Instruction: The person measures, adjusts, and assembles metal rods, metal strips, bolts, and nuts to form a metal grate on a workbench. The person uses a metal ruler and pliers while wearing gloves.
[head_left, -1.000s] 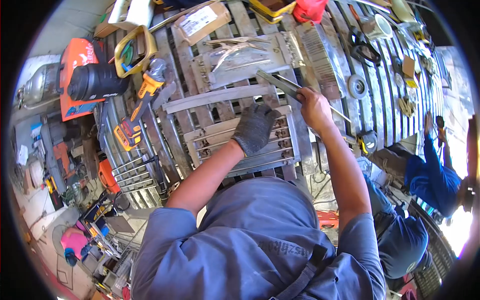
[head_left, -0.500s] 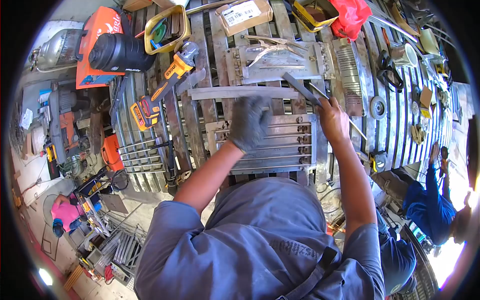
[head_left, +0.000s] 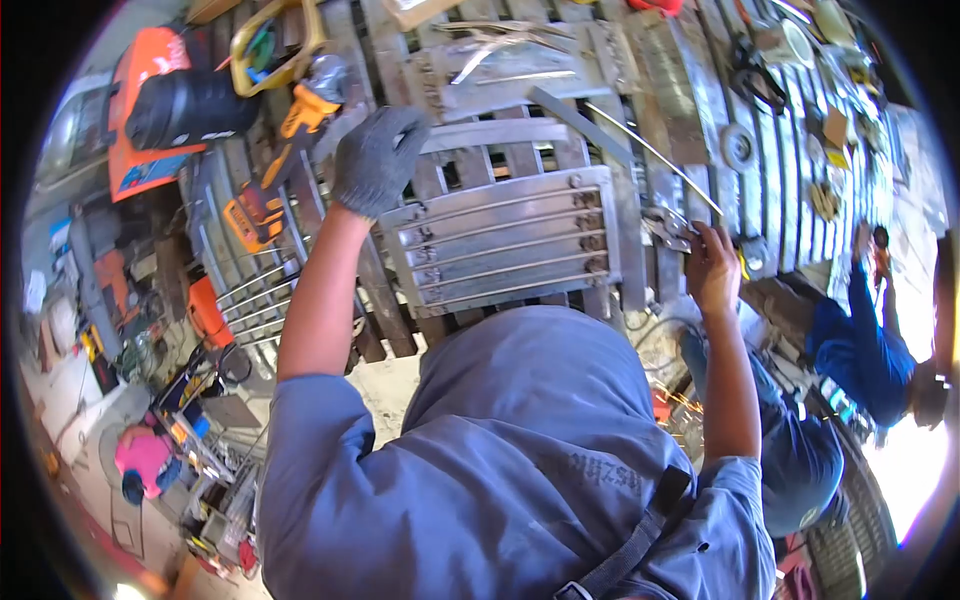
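Note:
My left hand [head_left: 380, 162], in a dark grey glove, has curled fingers over the left end of a flat metal bar [head_left: 500, 133]; whether it grips the bar is hidden. My bare right hand [head_left: 713, 272] has its fingers bent together beside a metal clamp-like tool [head_left: 668, 228] and the lower end of a thin rod [head_left: 655, 152]; what it holds is unclear. Between my hands lies a metal plate [head_left: 505, 243] with several parallel rods across it. A dark flat strip [head_left: 582, 125] lies slanted above the plate's right side.
An orange angle grinder [head_left: 290, 135] and a black cylinder [head_left: 190, 108] lie left on the slatted table [head_left: 632, 265]. Another plate [head_left: 515, 85] with clamps is at the back. A person in blue [head_left: 860, 345] is at right, sparks fly below, and a person in pink [head_left: 143, 460] is far left.
My left hand has moved left along the bar. My right hand has let go of the dark strip and come down to the right, beside the clamp-like tool. The view has shifted.

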